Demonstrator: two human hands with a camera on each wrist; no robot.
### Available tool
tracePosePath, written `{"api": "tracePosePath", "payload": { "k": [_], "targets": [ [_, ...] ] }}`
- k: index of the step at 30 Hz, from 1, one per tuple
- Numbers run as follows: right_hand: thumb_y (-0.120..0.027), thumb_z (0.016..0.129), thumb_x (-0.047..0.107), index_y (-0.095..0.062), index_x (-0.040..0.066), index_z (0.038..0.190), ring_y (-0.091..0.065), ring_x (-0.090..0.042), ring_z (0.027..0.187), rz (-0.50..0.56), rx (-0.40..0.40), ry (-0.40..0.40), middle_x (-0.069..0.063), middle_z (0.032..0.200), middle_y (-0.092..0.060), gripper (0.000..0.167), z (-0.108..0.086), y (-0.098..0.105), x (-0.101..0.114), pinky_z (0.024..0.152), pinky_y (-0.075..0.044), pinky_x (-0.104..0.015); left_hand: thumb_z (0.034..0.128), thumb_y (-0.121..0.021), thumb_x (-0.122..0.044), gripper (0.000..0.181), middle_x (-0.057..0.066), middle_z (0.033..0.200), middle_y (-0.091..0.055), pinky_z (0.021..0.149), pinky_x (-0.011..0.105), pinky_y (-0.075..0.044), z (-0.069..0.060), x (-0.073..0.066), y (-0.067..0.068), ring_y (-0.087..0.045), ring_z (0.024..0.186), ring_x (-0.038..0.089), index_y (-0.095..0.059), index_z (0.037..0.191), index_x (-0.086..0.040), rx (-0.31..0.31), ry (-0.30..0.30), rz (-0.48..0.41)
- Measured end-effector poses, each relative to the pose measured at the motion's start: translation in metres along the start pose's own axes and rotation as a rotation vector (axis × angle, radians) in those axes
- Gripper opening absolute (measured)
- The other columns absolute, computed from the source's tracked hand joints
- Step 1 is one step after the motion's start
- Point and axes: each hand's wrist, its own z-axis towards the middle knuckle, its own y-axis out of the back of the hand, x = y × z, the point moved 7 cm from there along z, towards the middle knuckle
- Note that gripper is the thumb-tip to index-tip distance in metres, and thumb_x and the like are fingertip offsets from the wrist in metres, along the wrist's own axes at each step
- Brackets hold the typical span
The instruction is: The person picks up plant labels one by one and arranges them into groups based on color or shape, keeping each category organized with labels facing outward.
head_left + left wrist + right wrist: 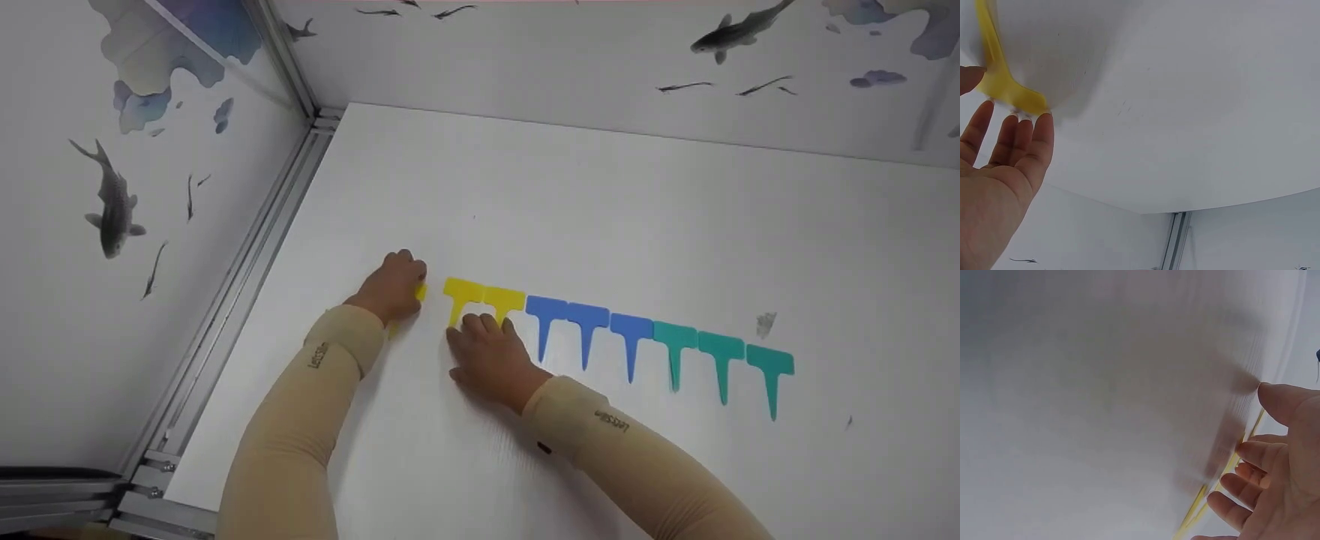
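Observation:
My left hand [390,289] holds a yellow T-shaped plant label [1012,91] by its edges, with the thumb on one side and the fingertips along its head. Most of that label is hidden by the hand in the head view. To its right, two more yellow plant labels [463,289] lie side by side on the white table. My right hand [495,361] rests over their stems, its fingers loosely bent and its fingertips touching them. Three blue plant labels [589,315] and three green plant labels [721,346] continue the row rightward, heads nearly end to end.
The white table [600,202] meets a metal frame rail [247,262] on the left. White panels printed with fish [116,202] stand along the left and back. A grey smudge [766,324] marks the tabletop above the green labels.

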Motion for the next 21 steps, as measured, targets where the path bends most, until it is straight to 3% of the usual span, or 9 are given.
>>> {"api": "tracePosePath", "payload": {
  "k": [14,21],
  "targets": [
    [-0.059,0.092,0.044,-0.051,0.016,0.137,-0.048,-0.03,0.118,0.004,0.011,0.006,-0.01,0.131,-0.052,0.054,0.0012,0.0015,-0.001,0.101,-0.042,-0.052,0.085,-0.069,-0.009,0.036,0.01,0.107,-0.05,0.1,0.04,-0.042,0.0037,0.004,0.0001,-0.044,0.102,0.026,-0.057,0.119,-0.005,-0.001,0.01,-0.03],
    [-0.059,0.092,0.044,-0.05,0.017,0.139,-0.047,-0.03,0.121,0.019,0.029,-0.006,-0.01,0.133,-0.051,0.055,0.002,-0.001,-0.0015,0.103,-0.04,-0.054,0.0858,-0.069,-0.01,0.038,0.008,0.109,-0.051,0.103,0.041,-0.04,0.0057,0.0045,-0.0011,-0.044,0.104,0.025,-0.056,0.121,-0.007,-0.001,0.006,-0.039]
  ]
}}
